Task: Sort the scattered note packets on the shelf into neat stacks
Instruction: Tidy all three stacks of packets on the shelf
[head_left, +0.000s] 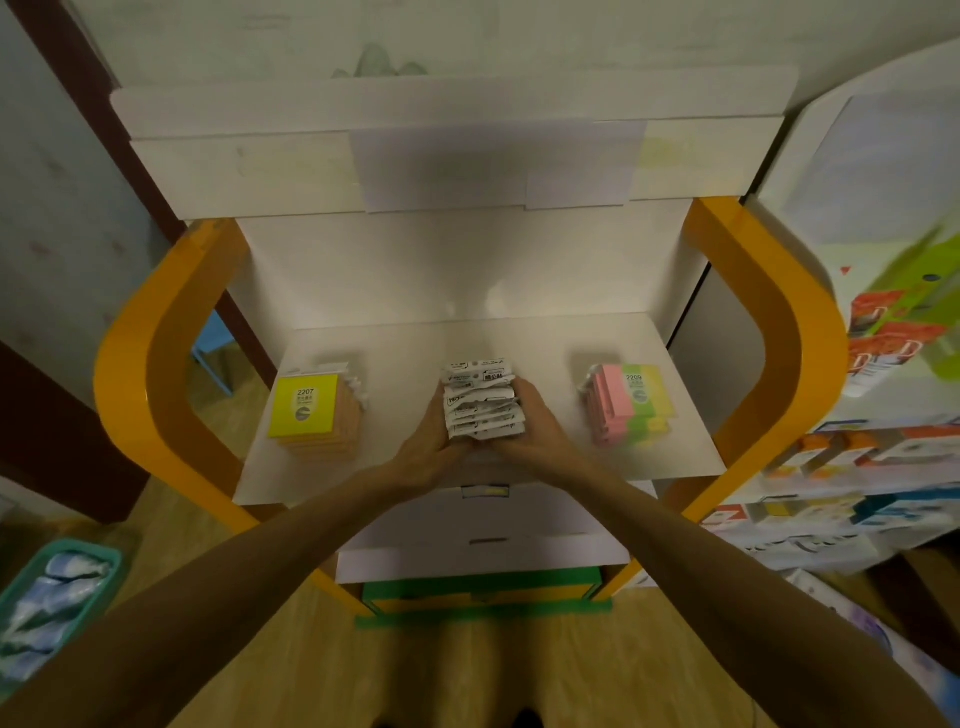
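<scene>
The white packets (482, 400) sit at frame centre, on the middle of the shelf (691, 457), fanned unevenly with printed backs up. Your left hand (423, 441) presses the pile's left edge and your right hand (535, 431) its right edge; the fingers of both are closed against the pile, gripping it from two sides. This two-sided hold likely serves to square the edges into one stack. To the left of centre, a yellow stack (311, 410) lies apart, already fairly tidy. To the right of centre, a pink-and-green stack (626, 405) lies equally apart, so that each kind has its own zone. Judge the sort as nearly complete; only the centre pile needs aligning.
</scene>
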